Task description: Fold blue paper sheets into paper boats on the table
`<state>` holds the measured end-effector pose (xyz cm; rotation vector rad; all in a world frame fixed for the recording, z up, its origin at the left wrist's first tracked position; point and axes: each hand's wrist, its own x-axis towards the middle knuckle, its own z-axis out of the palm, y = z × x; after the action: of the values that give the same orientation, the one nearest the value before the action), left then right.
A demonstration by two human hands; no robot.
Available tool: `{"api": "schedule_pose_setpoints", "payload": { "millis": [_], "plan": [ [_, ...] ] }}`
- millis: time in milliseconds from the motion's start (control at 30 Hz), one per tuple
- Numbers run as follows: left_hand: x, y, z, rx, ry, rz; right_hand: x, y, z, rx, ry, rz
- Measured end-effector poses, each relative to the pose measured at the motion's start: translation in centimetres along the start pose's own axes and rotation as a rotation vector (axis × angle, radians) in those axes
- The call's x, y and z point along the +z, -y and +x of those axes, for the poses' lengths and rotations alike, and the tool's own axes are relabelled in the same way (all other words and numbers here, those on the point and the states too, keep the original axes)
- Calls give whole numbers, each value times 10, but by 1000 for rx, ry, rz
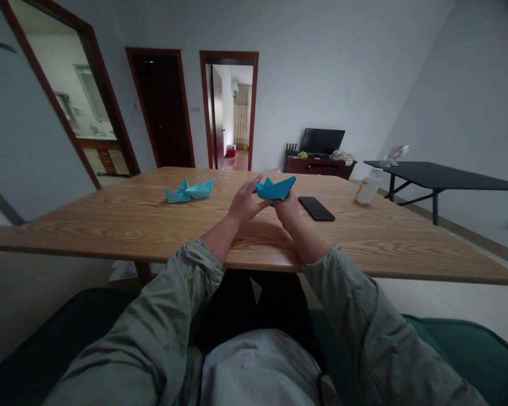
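A blue folded paper boat [276, 188] is held between my two hands, above the wooden table [173, 228]. My left hand [244, 201] grips its left end, with the thumb low and the fingers bent around the paper. Under and behind the boat's right side is my right hand [287, 207], closed on it, its fingers partly hidden by the paper. To the left, two lighter blue paper boats rest on the tabletop, touching or overlapping: one boat [178, 195] at the left and another boat [200, 190] beside it.
A black phone [316, 208] lies flat just right of my right hand. Farther right stands a whitish bottle [367, 189] near the table's far right edge. Beyond are a black table [444, 173] and a television [322, 141] on a dark cabinet [317, 166].
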<state>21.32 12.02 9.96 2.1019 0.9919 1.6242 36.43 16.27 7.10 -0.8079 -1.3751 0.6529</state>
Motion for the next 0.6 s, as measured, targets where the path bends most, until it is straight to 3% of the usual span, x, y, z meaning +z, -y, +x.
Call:
{"api": "schedule_pose_setpoints", "payload": {
  "millis": [100,200,333,600],
  "plan": [
    [-9,4,3,-38,-38,-49,-2,4,1,130,35,167],
    [-22,19,8,-219,-56,-218,-6,8,0,252,103,311],
    [-36,36,12,-458,98,-490,-9,14,-5,348,211,439],
    [-40,33,7,-404,168,-634,-7,27,-14,562,450,429]
  ]
}}
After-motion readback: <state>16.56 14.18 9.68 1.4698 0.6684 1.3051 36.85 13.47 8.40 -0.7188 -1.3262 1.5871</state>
